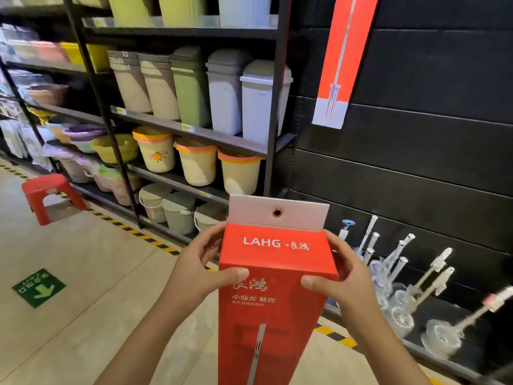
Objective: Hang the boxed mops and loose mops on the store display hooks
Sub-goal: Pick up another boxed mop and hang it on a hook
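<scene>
Boxed mop (273, 287) gripped at top by both hands' fingers (236, 273), another box (342, 59) hung above, loose mops (402, 287) right.

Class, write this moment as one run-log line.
phase: pre-hang | left hand: grips boxed mop | right hand: grips it | hang tab: up, unhooked | hung box: on wall

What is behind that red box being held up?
Behind the red box, held by the left hand and right hand, stand buckets on the bottom shelf. The floor directly behind is covered.
</scene>
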`<act>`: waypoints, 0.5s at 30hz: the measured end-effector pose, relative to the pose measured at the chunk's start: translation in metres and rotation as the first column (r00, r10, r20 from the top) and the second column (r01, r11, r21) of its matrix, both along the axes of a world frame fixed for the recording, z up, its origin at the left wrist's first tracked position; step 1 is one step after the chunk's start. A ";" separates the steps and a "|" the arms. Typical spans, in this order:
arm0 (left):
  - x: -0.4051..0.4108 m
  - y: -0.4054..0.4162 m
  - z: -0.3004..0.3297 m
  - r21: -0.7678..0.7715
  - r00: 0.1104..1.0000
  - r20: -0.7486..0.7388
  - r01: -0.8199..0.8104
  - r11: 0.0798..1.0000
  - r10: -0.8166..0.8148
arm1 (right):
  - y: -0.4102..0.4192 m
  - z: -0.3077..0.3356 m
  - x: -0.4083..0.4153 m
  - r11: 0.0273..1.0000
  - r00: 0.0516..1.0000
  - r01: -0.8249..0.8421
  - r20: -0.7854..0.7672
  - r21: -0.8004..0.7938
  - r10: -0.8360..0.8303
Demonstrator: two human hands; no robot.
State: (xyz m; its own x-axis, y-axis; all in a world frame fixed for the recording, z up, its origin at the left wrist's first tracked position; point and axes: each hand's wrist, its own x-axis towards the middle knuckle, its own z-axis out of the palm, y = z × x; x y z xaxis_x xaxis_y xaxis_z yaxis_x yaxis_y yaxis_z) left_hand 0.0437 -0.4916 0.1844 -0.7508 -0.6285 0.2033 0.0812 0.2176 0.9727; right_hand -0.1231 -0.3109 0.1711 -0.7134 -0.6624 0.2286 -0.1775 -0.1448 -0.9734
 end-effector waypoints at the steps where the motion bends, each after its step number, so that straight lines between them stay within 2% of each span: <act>1: -0.016 -0.015 0.000 -0.001 1.000 -0.004 0.019 1.000 -0.019 | -0.012 0.001 -0.012 1.000 1.000 0.025 -0.007 0.003 -0.025; 10: -0.164 -0.147 0.002 -0.005 0.977 -0.060 0.206 0.979 -0.206 | -0.115 0.017 -0.113 0.974 0.974 0.225 -0.037 -0.013 -0.225; 15: -0.241 -0.193 0.020 -0.044 0.927 -0.099 0.360 0.932 -0.363 | -0.150 0.028 -0.164 0.938 0.938 0.341 -0.043 -0.060 -0.343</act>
State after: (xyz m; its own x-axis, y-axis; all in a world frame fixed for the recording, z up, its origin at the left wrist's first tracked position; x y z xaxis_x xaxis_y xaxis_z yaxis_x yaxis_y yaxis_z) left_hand -0.1969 -0.6846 0.2041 -0.9001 -0.3120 0.3041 0.2589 0.1784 0.9493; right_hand -0.2868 -0.4607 0.1989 -0.8810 -0.3670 0.2985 -0.2754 -0.1151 -0.9544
